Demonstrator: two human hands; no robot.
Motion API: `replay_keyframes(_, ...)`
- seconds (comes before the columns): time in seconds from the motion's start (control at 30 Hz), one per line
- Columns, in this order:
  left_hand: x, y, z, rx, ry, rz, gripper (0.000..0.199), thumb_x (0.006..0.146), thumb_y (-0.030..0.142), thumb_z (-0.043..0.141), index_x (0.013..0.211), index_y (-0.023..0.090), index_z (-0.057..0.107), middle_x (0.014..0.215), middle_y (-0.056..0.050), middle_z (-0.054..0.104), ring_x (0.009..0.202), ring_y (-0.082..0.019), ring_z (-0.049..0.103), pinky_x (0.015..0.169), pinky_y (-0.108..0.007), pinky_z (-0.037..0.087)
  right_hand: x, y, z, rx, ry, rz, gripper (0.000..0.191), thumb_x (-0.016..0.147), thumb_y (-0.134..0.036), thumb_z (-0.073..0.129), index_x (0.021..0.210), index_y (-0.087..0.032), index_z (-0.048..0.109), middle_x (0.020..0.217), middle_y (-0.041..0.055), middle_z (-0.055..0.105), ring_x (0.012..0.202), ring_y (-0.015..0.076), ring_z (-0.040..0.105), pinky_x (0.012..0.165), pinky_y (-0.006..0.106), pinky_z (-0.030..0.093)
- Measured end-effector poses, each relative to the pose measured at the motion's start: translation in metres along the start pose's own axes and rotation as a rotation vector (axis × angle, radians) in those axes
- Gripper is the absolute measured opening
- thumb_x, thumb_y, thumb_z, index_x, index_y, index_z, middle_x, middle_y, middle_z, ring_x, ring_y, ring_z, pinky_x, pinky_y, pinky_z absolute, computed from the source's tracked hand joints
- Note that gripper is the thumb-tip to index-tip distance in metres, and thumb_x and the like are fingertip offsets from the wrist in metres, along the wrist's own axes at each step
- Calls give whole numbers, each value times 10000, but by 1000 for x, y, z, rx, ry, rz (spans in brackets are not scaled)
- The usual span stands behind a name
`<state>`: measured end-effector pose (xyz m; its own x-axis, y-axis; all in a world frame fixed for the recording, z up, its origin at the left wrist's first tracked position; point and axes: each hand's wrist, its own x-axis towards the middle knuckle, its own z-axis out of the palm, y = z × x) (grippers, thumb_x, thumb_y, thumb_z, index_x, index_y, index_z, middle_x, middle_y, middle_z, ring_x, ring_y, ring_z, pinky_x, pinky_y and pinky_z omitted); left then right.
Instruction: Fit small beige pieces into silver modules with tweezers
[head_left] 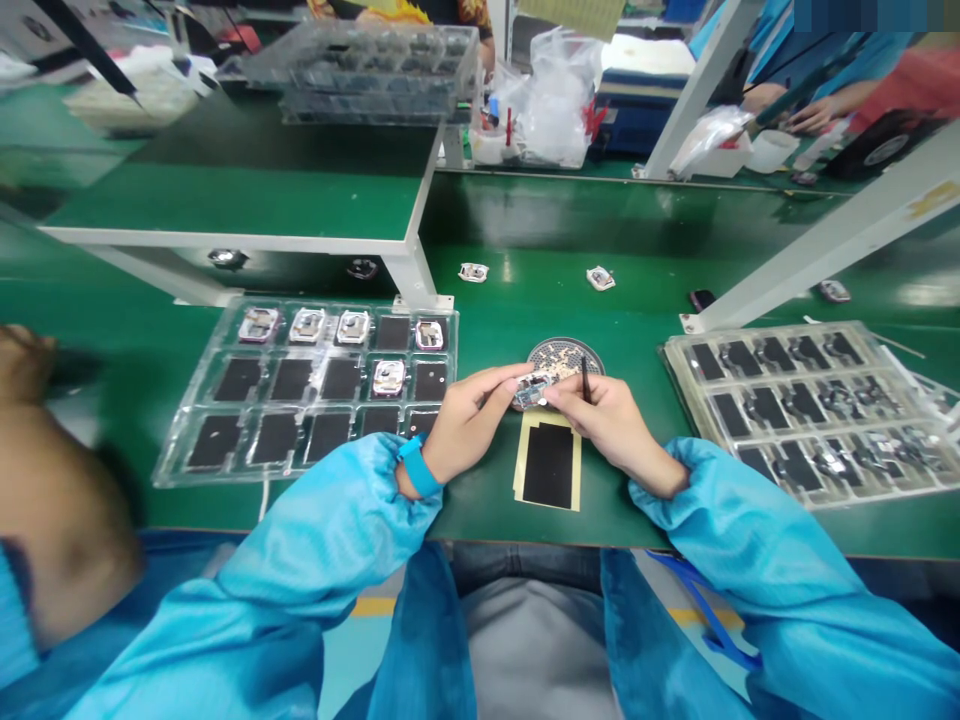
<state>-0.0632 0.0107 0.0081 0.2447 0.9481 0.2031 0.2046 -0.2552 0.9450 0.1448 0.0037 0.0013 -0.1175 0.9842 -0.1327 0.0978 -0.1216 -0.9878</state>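
Two plastic trays (169,470) on a green workbench (630,520), white-legged shelf (409,270) beyond.

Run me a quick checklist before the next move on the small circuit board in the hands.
1. Small circuit board secure in left hand: ok, pinched in the fingers.
2. Thin black tool in right hand: ok, held between the fingers.
3. Board's underside: cannot tell, hidden from this view.
4. Black pad on yellowish backing: ok, lying flat below the hands.
5. Clear blister tray: ok, several cells hold no module.
6. Blue wristband on left wrist: ok, worn; ground lead: cannot tell.
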Motion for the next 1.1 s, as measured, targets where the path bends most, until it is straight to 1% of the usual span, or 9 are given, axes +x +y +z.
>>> replay_keyframes(0.3,0,0,-1,6,6,-6,307,1016,355,575,1234,220,744,1180,-62,772,1062,-212,717,991,-380,568,0,1,2,45,40,10,358,796,-515,815,763,-174,709,554,-52,485,487,69,324,444,238,225)
replay_keyframes(0.53,-1,-4,0,12,-1,6,321,1022,359,562,1253,219,735,1179,-75,766,1079,-213,707,1005,-380,551,1,0,4,94,63,33,377,773,-514,826,728,-174,672,562,-50,490,480,67,321,436,240,226)
replay_keyframes(0.6,-1,-4,1,18,-5,18,324,1024,354,556,1261,219,730,1164,-81,763,1017,-202,713,962,-367,561,1,0,6,121,67,48,374,767,-506,832,725,-176,662,552,-57,476,472,65,314,430,239,217)
replay_keyframes(0.63,-1,-4,2,25,-1,30,318,1015,347,572,1258,216,730,1153,-83,761,962,-190,713,912,-350,572,1,0,6,133,67,55,371,766,-503,833,728,-177,660,544,-61,466,468,63,309,427,238,212)
replay_keyframes(0.7,-1,-3,3,61,9,77,319,963,327,659,1252,214,729,1127,-82,753,845,-162,689,781,-307,576,1,-1,8,150,70,66,368,766,-502,832,731,-179,657,528,-67,452,458,62,301,421,236,203)
replay_keyframes(0.77,0,-3,5,116,20,133,372,891,289,750,1256,222,723,1112,-76,745,776,-141,651,684,-273,552,2,-1,9,160,78,74,370,764,-505,829,730,-182,652,519,-69,447,451,61,295,415,236,197)
replay_keyframes(0.87,-1,-3,6,180,28,182,390,875,239,768,1262,235,723,1116,-75,744,785,-140,640,675,-264,547,1,-3,11,174,83,78,378,753,-505,834,710,-188,632,519,-68,449,450,61,291,413,237,196)
replay_keyframes(1.0,-2,-3,5,176,55,208,361,893,248,754,1254,239,740,1138,-81,752,842,-156,661,709,-277,563,1,-4,11,175,77,87,392,752,-507,831,687,-192,606,546,-57,463,481,74,334,434,239,245)
replay_keyframes(1.1,-2,-4,5,104,78,158,358,861,271,789,1214,225,765,1063,-75,765,794,-150,652,705,-285,566,1,-4,10,103,102,16,371,777,-482,823,718,-194,596,633,-35,525,554,92,422,503,240,349)
